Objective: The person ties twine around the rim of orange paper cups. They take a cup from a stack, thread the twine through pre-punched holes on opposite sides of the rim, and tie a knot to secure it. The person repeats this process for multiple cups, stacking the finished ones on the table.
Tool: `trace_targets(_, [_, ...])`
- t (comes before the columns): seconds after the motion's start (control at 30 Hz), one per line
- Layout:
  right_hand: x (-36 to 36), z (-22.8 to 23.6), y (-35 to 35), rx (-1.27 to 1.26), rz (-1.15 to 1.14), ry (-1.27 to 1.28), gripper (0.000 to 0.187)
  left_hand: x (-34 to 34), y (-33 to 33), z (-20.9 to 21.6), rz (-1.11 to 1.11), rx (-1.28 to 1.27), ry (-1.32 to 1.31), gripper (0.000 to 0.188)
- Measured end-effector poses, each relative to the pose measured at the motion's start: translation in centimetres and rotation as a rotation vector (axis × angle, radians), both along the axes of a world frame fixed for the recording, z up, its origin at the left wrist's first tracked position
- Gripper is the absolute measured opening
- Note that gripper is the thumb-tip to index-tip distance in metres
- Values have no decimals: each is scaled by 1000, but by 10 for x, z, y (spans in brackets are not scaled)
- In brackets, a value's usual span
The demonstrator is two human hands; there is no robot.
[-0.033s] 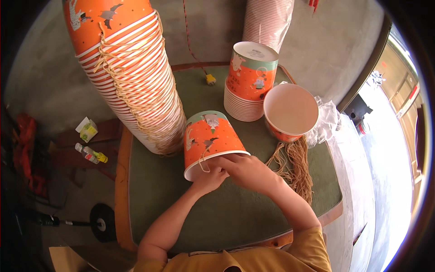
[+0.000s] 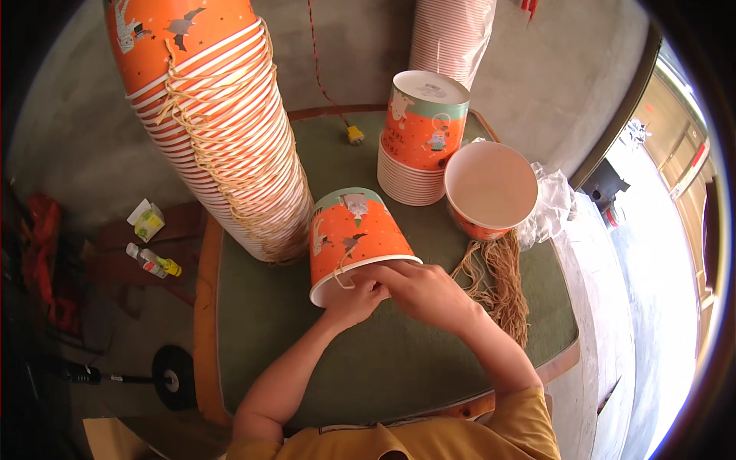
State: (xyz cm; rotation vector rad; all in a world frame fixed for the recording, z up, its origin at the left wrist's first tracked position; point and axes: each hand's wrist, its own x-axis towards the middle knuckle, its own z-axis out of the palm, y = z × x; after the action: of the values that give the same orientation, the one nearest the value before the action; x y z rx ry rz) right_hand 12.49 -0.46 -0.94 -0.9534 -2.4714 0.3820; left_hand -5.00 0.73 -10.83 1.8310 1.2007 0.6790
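Observation:
An orange paper bucket (image 2: pixel 360 238) with a green band lies tilted on the table, its open mouth turned toward me. A short loop of tan cord (image 2: pixel 345 274) hangs over its rim. At the mouth my left hand (image 2: pixel 354 302) is closed, fingertips pinched together just inside the rim. Against it sits my right hand (image 2: pixel 425 293), fingers bent and reaching into the bucket. The right fingertips and whatever either hand pinches are hidden by the hands and the bucket wall.
A tall, leaning stack of nested buckets (image 2: pixel 238 146) with cord loops stands at left. Behind are inverted stacked buckets (image 2: pixel 429 138) and a wrapped stack (image 2: pixel 452 38). An upright open bucket (image 2: pixel 491 184) stands right, beside a cord bundle (image 2: pixel 502 287) and clear plastic (image 2: pixel 552 203).

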Motion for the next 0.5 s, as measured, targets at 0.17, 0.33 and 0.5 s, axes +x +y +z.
trace_targets(0.17, [28, -29, -19, 87, -205, 299, 32, 7, 3, 14, -33, -96, -167, 25])
trace_targets(0.33, [28, -76, -18, 197, -349, 128, 26, 9, 5, 6, -12, -70, -113, 20])
trace_targets(0.5, [22, -86, -14, 213, -352, 134, 14, 9, 4, 6, -5, -61, -149, 17])
